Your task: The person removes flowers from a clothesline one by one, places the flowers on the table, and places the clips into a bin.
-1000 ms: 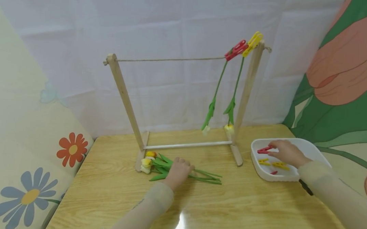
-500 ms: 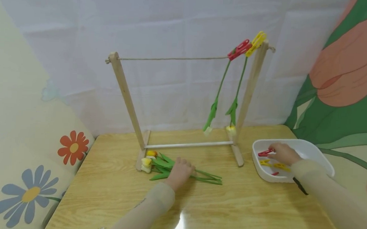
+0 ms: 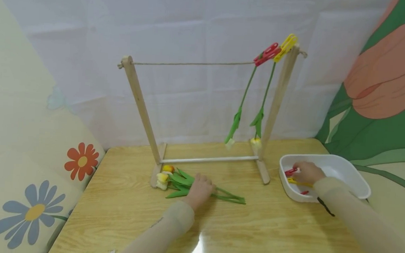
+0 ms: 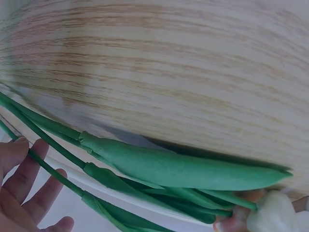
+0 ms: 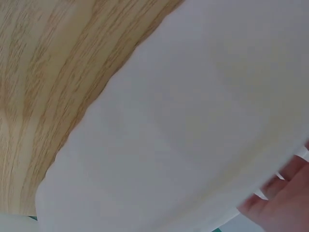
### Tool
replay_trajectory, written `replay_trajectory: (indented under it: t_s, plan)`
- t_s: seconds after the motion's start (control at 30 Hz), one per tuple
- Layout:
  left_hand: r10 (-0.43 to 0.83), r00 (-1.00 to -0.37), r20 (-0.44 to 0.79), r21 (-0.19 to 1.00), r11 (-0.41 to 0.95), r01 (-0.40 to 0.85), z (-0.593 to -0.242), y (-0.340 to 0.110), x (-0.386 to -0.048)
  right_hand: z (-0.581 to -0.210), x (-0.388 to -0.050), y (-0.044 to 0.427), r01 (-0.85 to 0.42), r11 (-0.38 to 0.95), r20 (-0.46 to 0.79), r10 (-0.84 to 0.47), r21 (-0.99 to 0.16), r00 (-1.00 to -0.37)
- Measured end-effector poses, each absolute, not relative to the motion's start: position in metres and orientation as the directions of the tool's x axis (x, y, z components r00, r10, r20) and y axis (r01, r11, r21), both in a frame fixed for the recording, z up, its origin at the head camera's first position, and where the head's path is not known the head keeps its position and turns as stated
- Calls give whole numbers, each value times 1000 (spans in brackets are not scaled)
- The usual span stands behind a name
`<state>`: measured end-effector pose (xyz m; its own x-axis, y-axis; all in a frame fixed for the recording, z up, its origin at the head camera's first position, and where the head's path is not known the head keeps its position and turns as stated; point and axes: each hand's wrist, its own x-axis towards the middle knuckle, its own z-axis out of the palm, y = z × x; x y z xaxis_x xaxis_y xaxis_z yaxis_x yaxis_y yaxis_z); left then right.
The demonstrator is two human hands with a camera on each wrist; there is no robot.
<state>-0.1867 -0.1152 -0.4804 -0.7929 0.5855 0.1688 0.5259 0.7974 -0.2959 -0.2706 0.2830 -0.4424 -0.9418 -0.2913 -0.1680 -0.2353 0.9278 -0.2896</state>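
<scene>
My left hand [image 3: 199,190] lies over a bunch of artificial tulips [image 3: 179,181] on the table. In the left wrist view, its thumb and index finger pinch one green stem [image 4: 55,173], while the other fingers are spread. My right hand [image 3: 307,172] reaches into a white plastic tray [image 3: 343,170] and pinches a red clothespin [image 3: 290,171] near the tray's left wall. Under that hand are a partly covered yellow clothespin [image 3: 291,180] and another red clothespin [image 3: 304,192]. The right wrist view shows blurred fingers [image 5: 277,186] at its edge, with no clothespin visible.
A wooden stand holds a taut rope [image 3: 191,64]. At its right end, a red clothespin [image 3: 267,54] and a yellow clothespin [image 3: 286,47] hold two tulips [image 3: 236,122] head down. A white crossbar [image 3: 209,159] joins the stand's feet. A white cloth [image 3: 173,23] hangs behind.
My right hand has moved lower and slightly left within the tray, and the red clothespin has come down with it. My left hand stays on the tulips.
</scene>
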Motion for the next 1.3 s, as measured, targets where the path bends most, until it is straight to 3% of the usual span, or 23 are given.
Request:
replay_trajectory:
  t_s: [0.3,0.57,0.77,0.87,1.1,1.3]
  plan:
    - [578,-795,182,-266,807,526,-476,-117,-186,-447,-271,281,-305,937,-7,-311,-169,-950]
    - [532,-840,106,-175,842,510,-459,-128,-186,-411,-262,281,-356,917,72,-349,-179,-934]
    - [541,-799,262,-100,839,535,-434,-135,-185,-364,-252,274,-428,880,222,-385,-204,-896]
    - [534,-774,341,-48,832,553,-420,-137,-186,-340,-247,266,-489,853,349,-409,-182,-843]
    - [451,-766,458,197,789,582,-383,-132,-188,-284,-242,240,-609,791,596,-461,-60,-657]
    - [358,-808,468,348,765,541,-349,-119,-198,-233,-239,213,-712,697,764,-505,86,-401]
